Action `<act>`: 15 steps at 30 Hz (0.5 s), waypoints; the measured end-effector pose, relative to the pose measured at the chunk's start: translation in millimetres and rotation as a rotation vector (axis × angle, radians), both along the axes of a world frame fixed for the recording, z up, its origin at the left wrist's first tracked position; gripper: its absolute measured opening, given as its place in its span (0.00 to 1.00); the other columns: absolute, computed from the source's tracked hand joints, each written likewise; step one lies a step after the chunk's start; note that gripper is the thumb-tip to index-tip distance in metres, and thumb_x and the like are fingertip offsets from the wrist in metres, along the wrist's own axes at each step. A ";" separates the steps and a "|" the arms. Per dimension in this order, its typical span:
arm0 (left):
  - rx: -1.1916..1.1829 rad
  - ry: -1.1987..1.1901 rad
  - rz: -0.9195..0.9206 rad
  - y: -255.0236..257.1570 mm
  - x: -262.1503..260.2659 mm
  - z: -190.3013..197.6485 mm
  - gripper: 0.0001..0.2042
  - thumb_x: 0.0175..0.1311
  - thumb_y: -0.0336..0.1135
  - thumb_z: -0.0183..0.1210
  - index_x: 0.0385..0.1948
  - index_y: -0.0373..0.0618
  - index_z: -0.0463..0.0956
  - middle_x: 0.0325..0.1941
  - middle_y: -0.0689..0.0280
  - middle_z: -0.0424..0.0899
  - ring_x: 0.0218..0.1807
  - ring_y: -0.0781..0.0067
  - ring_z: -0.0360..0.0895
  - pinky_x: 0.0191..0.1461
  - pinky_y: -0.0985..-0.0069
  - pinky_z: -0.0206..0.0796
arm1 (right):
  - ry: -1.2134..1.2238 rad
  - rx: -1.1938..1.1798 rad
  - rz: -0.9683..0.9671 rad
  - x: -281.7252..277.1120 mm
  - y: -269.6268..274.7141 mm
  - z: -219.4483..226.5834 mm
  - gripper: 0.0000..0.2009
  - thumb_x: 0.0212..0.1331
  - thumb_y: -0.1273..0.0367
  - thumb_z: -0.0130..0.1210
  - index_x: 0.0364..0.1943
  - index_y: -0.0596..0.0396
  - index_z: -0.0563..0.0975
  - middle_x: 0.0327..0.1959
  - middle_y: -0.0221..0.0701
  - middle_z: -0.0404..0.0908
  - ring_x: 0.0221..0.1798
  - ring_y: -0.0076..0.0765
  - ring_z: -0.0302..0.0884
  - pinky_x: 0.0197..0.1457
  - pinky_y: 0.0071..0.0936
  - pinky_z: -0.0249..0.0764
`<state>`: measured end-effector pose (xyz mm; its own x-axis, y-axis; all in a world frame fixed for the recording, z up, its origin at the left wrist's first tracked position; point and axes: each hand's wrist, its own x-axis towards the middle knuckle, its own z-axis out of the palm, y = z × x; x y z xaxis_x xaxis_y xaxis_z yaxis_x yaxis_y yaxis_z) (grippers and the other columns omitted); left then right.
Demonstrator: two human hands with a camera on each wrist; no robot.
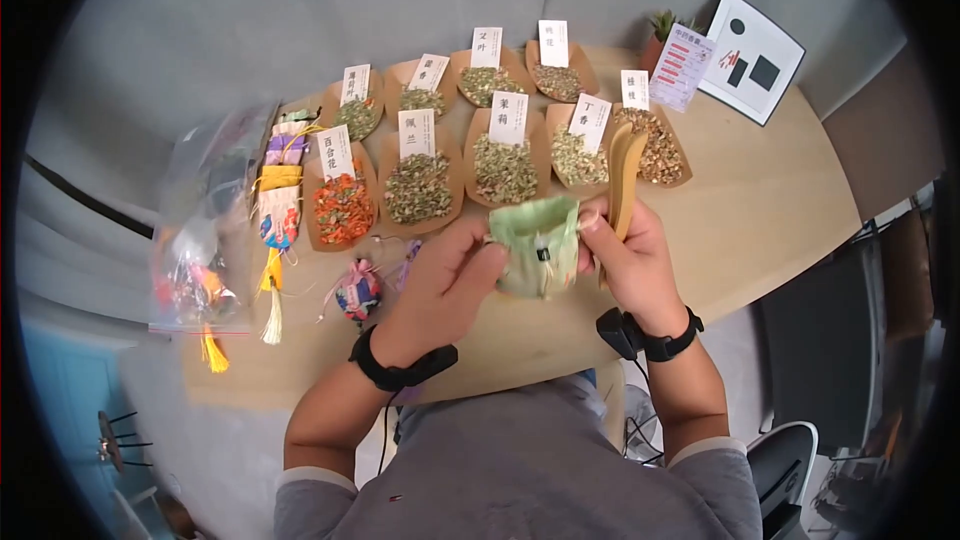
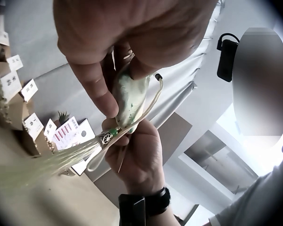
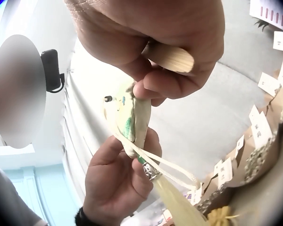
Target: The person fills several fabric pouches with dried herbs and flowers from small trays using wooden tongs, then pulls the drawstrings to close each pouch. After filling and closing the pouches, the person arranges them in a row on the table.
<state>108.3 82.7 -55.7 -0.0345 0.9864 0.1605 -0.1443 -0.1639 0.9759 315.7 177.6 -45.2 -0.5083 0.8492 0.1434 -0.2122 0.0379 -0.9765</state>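
Green pouch point(image 1: 525, 262) up above the tabletop point(image 1: 765, 195), left hand point(image 1: 445, 280) pinching its rim at nine o'clock, right hand point(image 1: 640, 265) pinching at three, wooden tool point(image 1: 622, 175) gripped too! Herb trays point(image 1: 482, 124) crowd twelve; past three, tabletop stretches to its edge.

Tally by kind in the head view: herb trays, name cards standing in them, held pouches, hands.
Herb trays: 9
Name cards: 9
Green pouch, held: 1
Hands (left hand, right hand): 2
Total: 21
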 end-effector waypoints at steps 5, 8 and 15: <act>0.070 0.358 0.223 -43.3 -3.2 -1.7 0.05 0.73 0.26 0.52 0.40 0.37 0.76 0.32 0.68 0.76 0.33 0.80 0.70 0.37 0.78 0.63 | 0.048 -0.174 0.245 3.2 -37.5 -6.6 0.07 0.75 0.70 0.54 0.49 0.58 0.77 0.38 0.27 0.81 0.28 0.17 0.75 0.32 0.17 0.72; 0.074 0.364 0.187 -60.1 -3.7 -13.4 0.05 0.72 0.25 0.50 0.38 0.37 0.76 0.31 0.67 0.75 0.32 0.77 0.70 0.37 0.77 0.64 | 0.042 -0.187 0.327 8.3 -53.8 -16.4 0.08 0.72 0.72 0.57 0.51 0.57 0.78 0.41 0.26 0.81 0.33 0.17 0.76 0.37 0.20 0.73; 0.191 0.329 0.259 -84.5 -8.5 -40.2 0.08 0.74 0.29 0.51 0.33 0.40 0.75 0.35 0.64 0.78 0.34 0.68 0.74 0.40 0.73 0.67 | -0.200 -0.026 0.298 22.3 -56.4 -26.8 0.05 0.71 0.71 0.59 0.44 0.59 0.77 0.34 0.25 0.79 0.35 0.18 0.74 0.40 0.21 0.72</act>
